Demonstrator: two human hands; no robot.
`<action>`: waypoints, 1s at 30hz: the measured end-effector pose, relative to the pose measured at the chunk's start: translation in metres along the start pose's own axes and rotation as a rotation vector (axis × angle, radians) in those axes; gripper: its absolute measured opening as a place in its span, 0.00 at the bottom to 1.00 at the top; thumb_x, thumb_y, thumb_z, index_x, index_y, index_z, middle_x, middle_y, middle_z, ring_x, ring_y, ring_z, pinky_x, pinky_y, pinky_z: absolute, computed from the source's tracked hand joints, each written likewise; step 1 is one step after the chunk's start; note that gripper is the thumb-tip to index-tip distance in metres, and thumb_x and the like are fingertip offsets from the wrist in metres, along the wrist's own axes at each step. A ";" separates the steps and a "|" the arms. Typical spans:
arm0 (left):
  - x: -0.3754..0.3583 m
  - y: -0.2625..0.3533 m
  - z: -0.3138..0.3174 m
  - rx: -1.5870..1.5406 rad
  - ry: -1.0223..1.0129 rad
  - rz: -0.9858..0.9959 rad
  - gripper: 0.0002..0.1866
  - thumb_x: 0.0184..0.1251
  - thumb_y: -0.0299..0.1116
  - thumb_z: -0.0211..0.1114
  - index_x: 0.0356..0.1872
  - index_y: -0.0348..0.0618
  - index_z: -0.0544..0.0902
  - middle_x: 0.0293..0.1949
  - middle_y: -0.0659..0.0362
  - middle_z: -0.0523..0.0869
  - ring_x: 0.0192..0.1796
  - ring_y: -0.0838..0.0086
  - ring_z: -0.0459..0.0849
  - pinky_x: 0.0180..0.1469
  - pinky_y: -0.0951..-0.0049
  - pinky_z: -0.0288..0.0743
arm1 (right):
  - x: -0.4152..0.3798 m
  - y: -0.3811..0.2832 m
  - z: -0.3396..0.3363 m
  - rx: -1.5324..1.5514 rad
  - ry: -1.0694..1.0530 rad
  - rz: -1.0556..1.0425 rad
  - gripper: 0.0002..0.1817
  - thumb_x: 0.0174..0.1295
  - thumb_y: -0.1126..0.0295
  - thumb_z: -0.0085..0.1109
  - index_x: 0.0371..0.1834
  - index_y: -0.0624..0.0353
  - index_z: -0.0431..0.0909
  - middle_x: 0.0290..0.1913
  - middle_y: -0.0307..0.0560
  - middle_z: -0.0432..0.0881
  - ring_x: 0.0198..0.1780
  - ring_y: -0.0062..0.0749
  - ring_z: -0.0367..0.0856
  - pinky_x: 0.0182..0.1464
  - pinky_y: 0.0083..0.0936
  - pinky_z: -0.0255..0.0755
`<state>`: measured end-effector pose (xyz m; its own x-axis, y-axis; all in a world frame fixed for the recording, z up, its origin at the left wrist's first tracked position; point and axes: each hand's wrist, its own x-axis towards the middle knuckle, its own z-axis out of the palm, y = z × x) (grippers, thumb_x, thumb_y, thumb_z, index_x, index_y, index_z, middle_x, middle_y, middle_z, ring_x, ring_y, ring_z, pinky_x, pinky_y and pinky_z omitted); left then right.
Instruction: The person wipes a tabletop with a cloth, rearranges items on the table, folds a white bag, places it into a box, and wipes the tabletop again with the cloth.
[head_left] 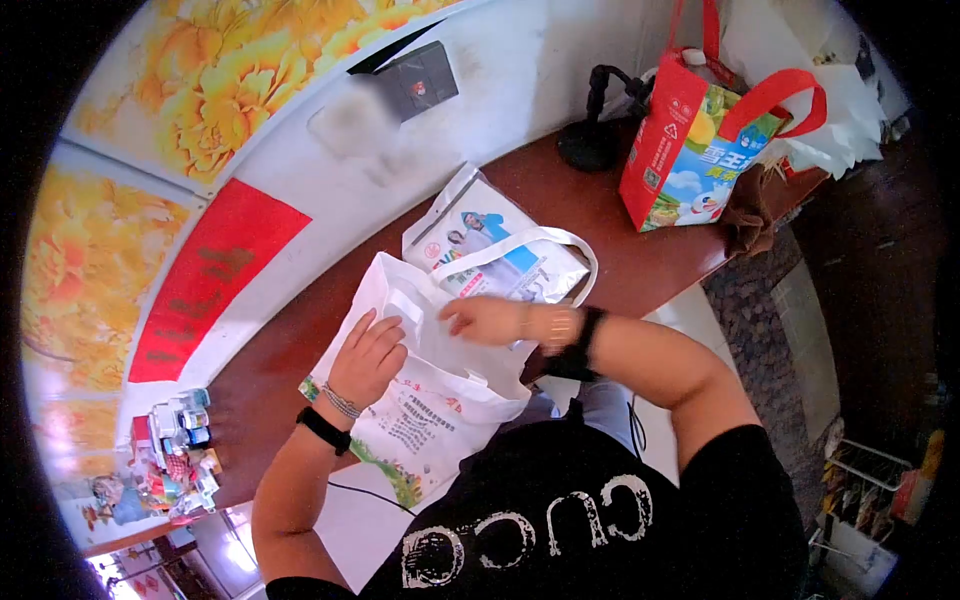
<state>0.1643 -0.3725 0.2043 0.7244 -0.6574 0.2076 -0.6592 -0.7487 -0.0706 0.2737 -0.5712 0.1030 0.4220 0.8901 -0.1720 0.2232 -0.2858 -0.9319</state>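
Note:
A white cloth tote bag [410, 435] with printed text and green plants on its side lies with its mouth spread in front of me. My left hand [365, 362] is at the bag's left rim, its fingers bent over the edge. Above the mouth is my right hand [487, 321], slightly blurred, with bent fingers a little apart and nothing visible in them. One white handle [575, 240] loops out over a clear plastic package [490, 235] printed with people in blue. The bag's inside is partly hidden by my hands.
A red-handled shopping bag [690, 150] stands at the upper right beside a black stand [588, 145] and a brown cloth [752, 215]. Small boxes and bottles [180, 440] cluster at the left end of the reddish-brown table [660, 255]. A dark box [418, 82] is by the wall.

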 end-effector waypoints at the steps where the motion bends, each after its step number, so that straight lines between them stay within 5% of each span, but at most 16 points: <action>1: 0.000 0.000 0.000 0.003 0.007 -0.007 0.06 0.50 0.28 0.56 0.31 0.42 0.73 0.41 0.56 0.78 0.54 0.65 0.74 0.63 0.56 0.61 | -0.028 0.007 -0.024 0.018 0.121 -0.097 0.16 0.54 0.69 0.53 0.47 0.60 0.75 0.42 0.54 0.80 0.44 0.41 0.78 0.47 0.33 0.72; 4: 0.001 -0.002 0.001 -0.033 -0.086 -0.032 0.07 0.50 0.27 0.56 0.32 0.42 0.74 0.41 0.56 0.78 0.54 0.66 0.74 0.64 0.58 0.61 | -0.112 0.044 -0.073 -0.061 0.664 0.154 0.19 0.55 0.66 0.57 0.49 0.63 0.72 0.43 0.55 0.78 0.44 0.41 0.78 0.49 0.31 0.72; 7: 0.007 0.003 -0.003 -0.039 -0.110 -0.002 0.10 0.49 0.27 0.57 0.35 0.42 0.75 0.40 0.57 0.78 0.52 0.67 0.75 0.65 0.59 0.58 | -0.140 0.083 -0.067 -0.349 0.882 0.259 0.27 0.55 0.64 0.58 0.57 0.64 0.65 0.43 0.59 0.77 0.44 0.47 0.78 0.49 0.33 0.73; 10: 0.018 0.009 -0.009 -0.055 -0.243 -0.013 0.13 0.48 0.27 0.57 0.38 0.43 0.76 0.37 0.58 0.78 0.50 0.68 0.75 0.67 0.58 0.54 | -0.125 0.123 -0.053 -0.047 0.905 0.320 0.32 0.55 0.65 0.59 0.62 0.62 0.58 0.41 0.56 0.77 0.41 0.43 0.78 0.47 0.31 0.74; 12: 0.029 0.019 -0.021 -0.112 -0.344 -0.020 0.14 0.48 0.26 0.58 0.40 0.43 0.76 0.36 0.57 0.77 0.49 0.68 0.75 0.67 0.57 0.52 | -0.107 0.076 -0.057 0.910 1.016 0.407 0.32 0.54 0.68 0.60 0.62 0.63 0.59 0.38 0.50 0.77 0.39 0.34 0.78 0.44 0.24 0.74; 13: 0.032 0.024 -0.025 -0.168 -0.445 -0.037 0.16 0.47 0.26 0.58 0.42 0.43 0.77 0.34 0.57 0.77 0.48 0.67 0.75 0.68 0.55 0.51 | -0.106 0.069 -0.060 0.985 1.026 0.431 0.30 0.53 0.72 0.60 0.60 0.63 0.63 0.37 0.46 0.77 0.38 0.26 0.76 0.42 0.19 0.73; 18: 0.023 0.033 -0.019 -0.098 -0.470 -0.024 0.14 0.47 0.27 0.59 0.39 0.48 0.79 0.32 0.61 0.76 0.48 0.70 0.75 0.69 0.56 0.48 | -0.112 0.070 -0.060 0.710 0.983 0.214 0.18 0.53 0.75 0.54 0.49 0.63 0.75 0.37 0.43 0.77 0.37 0.29 0.76 0.41 0.22 0.71; 20: 0.018 0.034 -0.020 -0.034 -0.492 -0.036 0.12 0.48 0.27 0.59 0.37 0.48 0.78 0.32 0.61 0.76 0.48 0.70 0.75 0.68 0.56 0.49 | -0.115 0.076 -0.060 0.075 0.982 0.167 0.18 0.55 0.77 0.51 0.51 0.60 0.74 0.39 0.38 0.78 0.37 0.20 0.74 0.41 0.18 0.69; 21: 0.015 0.034 -0.020 -0.030 -0.489 -0.040 0.12 0.48 0.27 0.59 0.37 0.48 0.78 0.32 0.61 0.76 0.48 0.70 0.75 0.68 0.56 0.49 | -0.115 0.054 -0.060 0.025 1.026 0.144 0.16 0.56 0.75 0.50 0.50 0.60 0.74 0.37 0.37 0.78 0.38 0.20 0.74 0.41 0.18 0.69; 22: 0.012 0.034 -0.021 -0.035 -0.456 -0.049 0.11 0.48 0.27 0.59 0.35 0.47 0.78 0.33 0.61 0.76 0.48 0.70 0.75 0.68 0.56 0.49 | -0.112 0.031 -0.060 0.024 1.021 0.137 0.16 0.56 0.75 0.50 0.50 0.60 0.74 0.37 0.37 0.78 0.38 0.20 0.74 0.41 0.18 0.69; 24: 0.005 0.035 -0.022 -0.044 -0.437 -0.063 0.09 0.48 0.26 0.58 0.34 0.47 0.78 0.33 0.61 0.76 0.48 0.70 0.75 0.68 0.56 0.50 | -0.101 -0.030 -0.051 0.708 0.761 -0.029 0.13 0.58 0.74 0.51 0.47 0.61 0.73 0.36 0.37 0.77 0.37 0.20 0.74 0.39 0.19 0.70; 26: 0.001 0.036 -0.023 -0.063 -0.302 -0.101 0.09 0.46 0.26 0.57 0.32 0.47 0.76 0.34 0.62 0.75 0.48 0.70 0.74 0.67 0.57 0.52 | -0.074 -0.084 -0.031 0.683 0.543 -0.049 0.12 0.59 0.70 0.53 0.45 0.62 0.72 0.33 0.40 0.77 0.35 0.20 0.74 0.37 0.21 0.71; 30: -0.016 0.041 -0.025 -0.032 -0.224 -0.162 0.09 0.46 0.26 0.56 0.32 0.47 0.76 0.34 0.62 0.75 0.47 0.71 0.74 0.66 0.57 0.53 | 0.022 -0.048 0.057 -0.092 0.424 -0.157 0.18 0.55 0.60 0.58 0.44 0.60 0.72 0.35 0.53 0.78 0.31 0.39 0.77 0.37 0.32 0.71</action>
<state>0.1205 -0.3910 0.2227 0.8453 -0.5342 -0.0079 -0.5343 -0.8450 -0.0224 0.2219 -0.5180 0.1261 0.6951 0.7066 0.1326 0.3822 -0.2070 -0.9006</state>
